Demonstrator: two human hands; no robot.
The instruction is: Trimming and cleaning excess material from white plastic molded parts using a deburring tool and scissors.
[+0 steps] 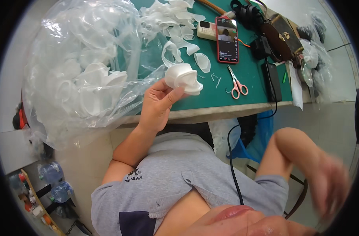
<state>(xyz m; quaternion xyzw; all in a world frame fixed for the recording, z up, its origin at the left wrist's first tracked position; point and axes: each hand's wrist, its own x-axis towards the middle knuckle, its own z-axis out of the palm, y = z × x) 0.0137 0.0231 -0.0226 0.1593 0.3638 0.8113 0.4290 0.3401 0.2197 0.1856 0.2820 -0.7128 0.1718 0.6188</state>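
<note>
My left hand (156, 105) is raised over the near edge of the green table (203, 100). Its thumb and fingers pinch a white moulded piece (182, 78), rounded and cup-like with a rim and a stepped edge; its exact kind does not show. Far from the table, at the lower right, my right hand (332, 185) is smeared by motion. Its fingers cannot be made out. Beyond the held piece lie white curved offcuts (171, 53) and a flat white scrap (202, 62). To its right rest scissors (238, 84) with pink handles, blades slightly apart.
A large clear plastic bag (128, 43) with several white moulded pieces (95, 86) covers the table's left side. A phone (227, 41) leans against a pale box-shaped device (205, 30). A black cable (231, 157) hangs over the front edge. A brown bag (279, 37) sits at the far right.
</note>
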